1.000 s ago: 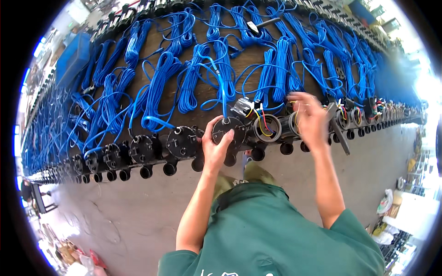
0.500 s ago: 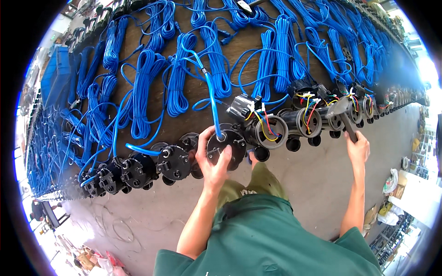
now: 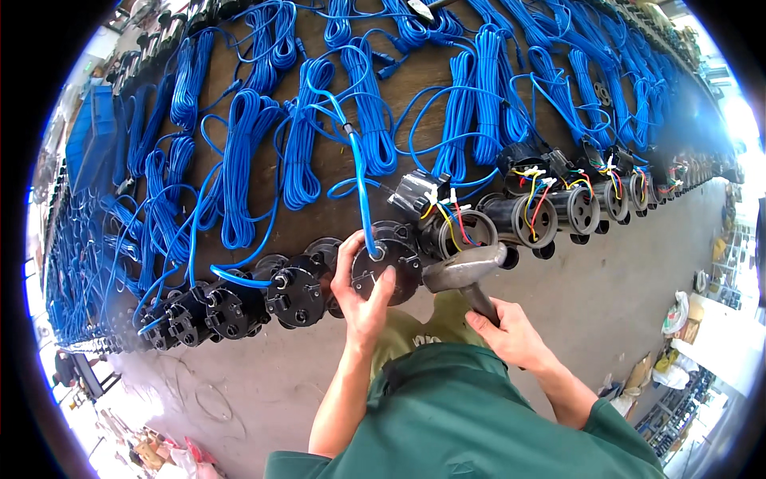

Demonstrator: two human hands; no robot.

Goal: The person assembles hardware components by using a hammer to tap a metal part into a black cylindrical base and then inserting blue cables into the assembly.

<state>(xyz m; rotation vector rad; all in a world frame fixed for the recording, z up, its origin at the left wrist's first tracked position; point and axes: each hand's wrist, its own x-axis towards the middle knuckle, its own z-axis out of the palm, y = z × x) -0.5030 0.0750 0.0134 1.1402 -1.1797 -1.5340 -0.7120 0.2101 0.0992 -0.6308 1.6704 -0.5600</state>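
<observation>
My left hand (image 3: 363,299) is wrapped round the left side of a round black housing (image 3: 401,267), thumb on its cap and fingers behind the rim. A blue cable (image 3: 361,188) rises from the cap. In my right hand (image 3: 508,331) is the handle of a hammer (image 3: 463,271); its metal head is at the right edge of that cap, and I cannot tell whether they touch. Just right of it lies an uncapped housing (image 3: 471,234) with red, yellow and blue wires, its black inner part (image 3: 423,191) resting behind it.
Capped housings (image 3: 295,291) line the table edge to the left; open ones with loose wires (image 3: 533,219) continue to the right. Coiled blue cables (image 3: 250,168) cover much of the brown tabletop (image 3: 327,219). A blue bin (image 3: 94,132) stands at far left.
My right hand has swung the hammer from the far right, over the open housings, leftward and down to the capped one. My left hand keeps its hold, shifted slightly left in view.
</observation>
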